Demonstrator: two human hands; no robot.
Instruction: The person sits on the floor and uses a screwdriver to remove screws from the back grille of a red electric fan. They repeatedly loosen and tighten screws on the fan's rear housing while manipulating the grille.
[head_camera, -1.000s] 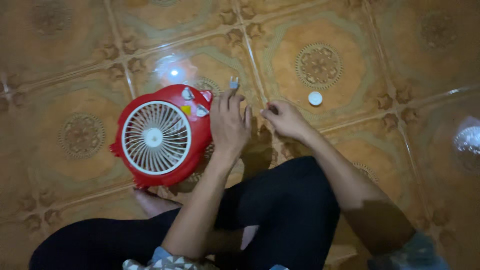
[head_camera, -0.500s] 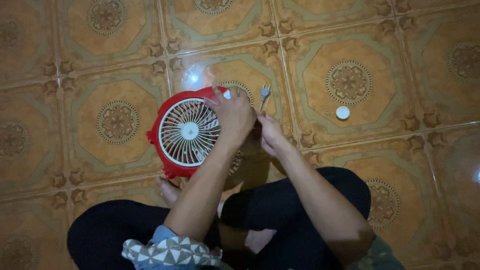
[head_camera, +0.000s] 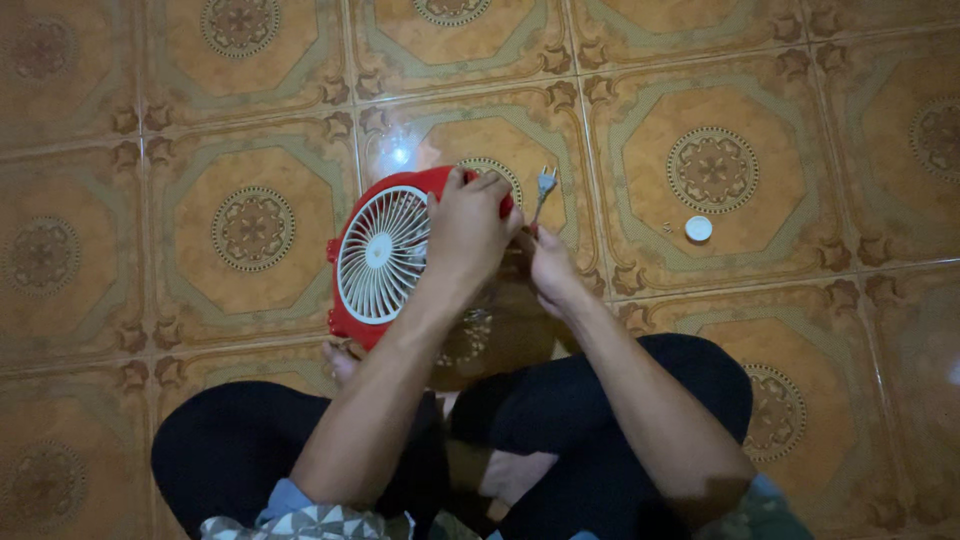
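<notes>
Head view: a person sits cross-legged on a patterned tile floor (head_camera: 150, 230) with a small red fan (head_camera: 385, 255) lying just ahead of the knees. The left hand (head_camera: 468, 228) is clamped over the fan's right edge, fingers curled across the rim, the grip closed on the housing. The right hand (head_camera: 545, 265), just right of that grip, is pinched shut on a thin tool (head_camera: 543, 190) whose forked metal tip points up and away; whether it is a screwdriver or a plug cannot be told. A white cap (head_camera: 698, 229) lies well to the right of both hands, with small specks, perhaps screws, just beside it.

Both forearms reach forward from the lap, the left crossing the fan's white grille, the right bent in at the wrist toward the fan's edge.

To work well here, the left grip should pin the fan flat while the right keeps the tool straight at its mark.
</notes>
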